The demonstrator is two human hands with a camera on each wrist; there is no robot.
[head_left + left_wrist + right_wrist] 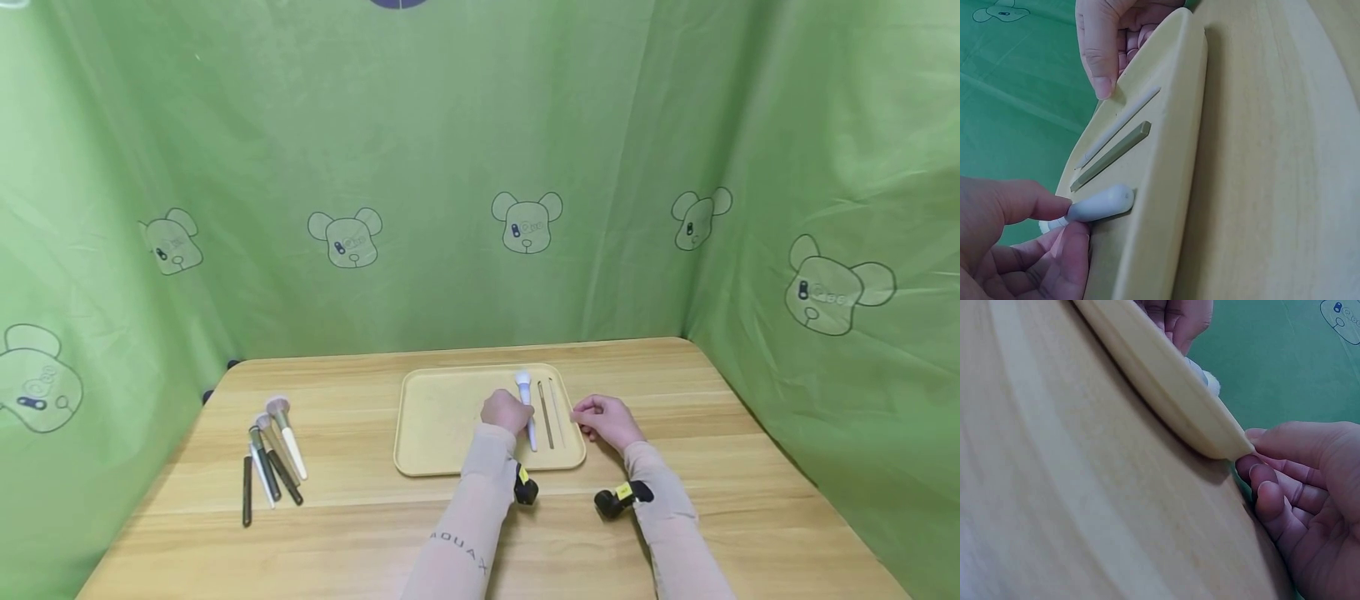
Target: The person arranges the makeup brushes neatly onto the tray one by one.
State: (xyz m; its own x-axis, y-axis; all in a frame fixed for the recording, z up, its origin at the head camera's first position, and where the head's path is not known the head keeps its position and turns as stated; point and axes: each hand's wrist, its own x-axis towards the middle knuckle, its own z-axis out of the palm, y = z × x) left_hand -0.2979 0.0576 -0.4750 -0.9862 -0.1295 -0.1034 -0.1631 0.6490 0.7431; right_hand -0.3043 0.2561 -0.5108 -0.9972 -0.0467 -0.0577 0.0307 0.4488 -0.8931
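My left hand point(507, 412) pinches a white-handled makeup brush point(524, 388) between thumb and fingers, over the right half of a pale yellow tray point(442, 421). In the left wrist view the butt of the brush handle point(1110, 201) points toward the tray's near rim. To its right lie a thin brown brush point(546, 417) and a slim white brush point(557, 412), side by side in the tray. My right hand point(606, 419) holds the tray's right rim, thumb on top and fingers below, as the right wrist view shows at the tray edge point(1210, 434).
At the left of the wooden table point(360, 533) lies a loose group of several makeup brushes, among them a white-handled brush point(292, 450) and a black-handled one point(247, 492). A green curtain point(450, 150) with bear-head prints encloses the table's back and sides.
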